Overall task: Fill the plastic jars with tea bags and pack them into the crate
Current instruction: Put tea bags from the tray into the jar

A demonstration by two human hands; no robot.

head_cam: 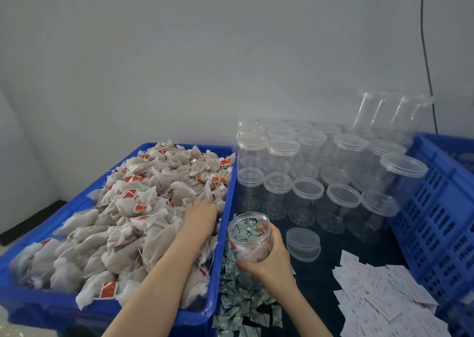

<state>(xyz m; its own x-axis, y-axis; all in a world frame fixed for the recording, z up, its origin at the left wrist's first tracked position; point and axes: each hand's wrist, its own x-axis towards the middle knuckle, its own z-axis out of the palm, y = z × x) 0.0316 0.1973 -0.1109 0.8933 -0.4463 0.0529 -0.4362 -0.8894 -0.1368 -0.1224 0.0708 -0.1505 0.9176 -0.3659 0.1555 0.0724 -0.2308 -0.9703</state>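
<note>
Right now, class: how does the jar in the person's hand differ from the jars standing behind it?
The held jar is open and tilted, gripped by the right hand; the stacked jars stand upright with lids on. The held jar has tea bags inside; the stacked jars look empty. Both are clear plastic.

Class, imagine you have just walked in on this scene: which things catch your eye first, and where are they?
First, the big blue tub on the left, heaped with tea bags, with the left hand reaching into the pile. Next, the crowd of clear lidded jars standing at the back right. In front, the right hand grips an open jar beside the tub.
</note>
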